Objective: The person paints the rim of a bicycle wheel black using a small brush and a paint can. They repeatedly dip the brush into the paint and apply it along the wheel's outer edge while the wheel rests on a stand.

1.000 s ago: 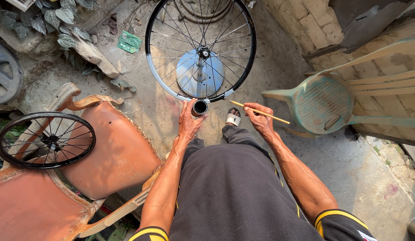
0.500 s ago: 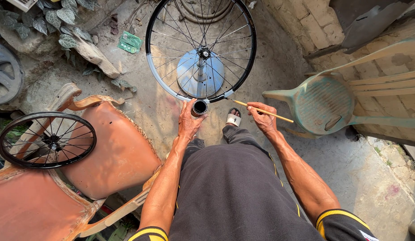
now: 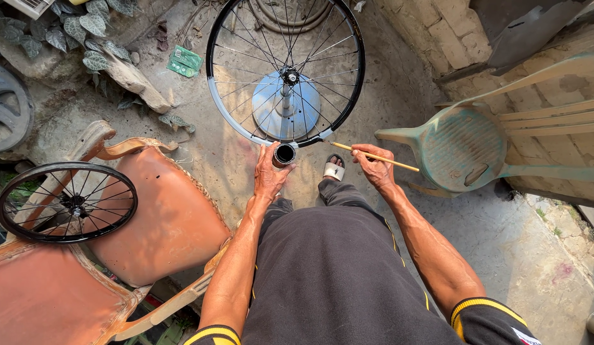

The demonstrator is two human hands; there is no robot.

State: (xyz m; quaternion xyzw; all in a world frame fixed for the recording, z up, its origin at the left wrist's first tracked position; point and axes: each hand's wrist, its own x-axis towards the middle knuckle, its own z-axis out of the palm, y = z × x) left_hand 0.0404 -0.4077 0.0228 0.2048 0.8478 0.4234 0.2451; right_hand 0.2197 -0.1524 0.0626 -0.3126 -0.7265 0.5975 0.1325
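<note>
A spoked bicycle wheel with a black rim, part of it silver, stands on a grey metal stand in front of me. My left hand holds a small round can of black paint just below the rim. My right hand grips a thin wooden-handled brush, held level, its tip pointing left toward the can. My knees and a sandalled foot are below.
A second black spoked wheel lies on a worn orange armchair at the left. A faded green plastic chair stands at the right by a brick wall. Leaves and stones lie at the upper left.
My right hand has shifted the brush slightly; its tip sits a little closer to the can. The left hand and the can have stayed put.
</note>
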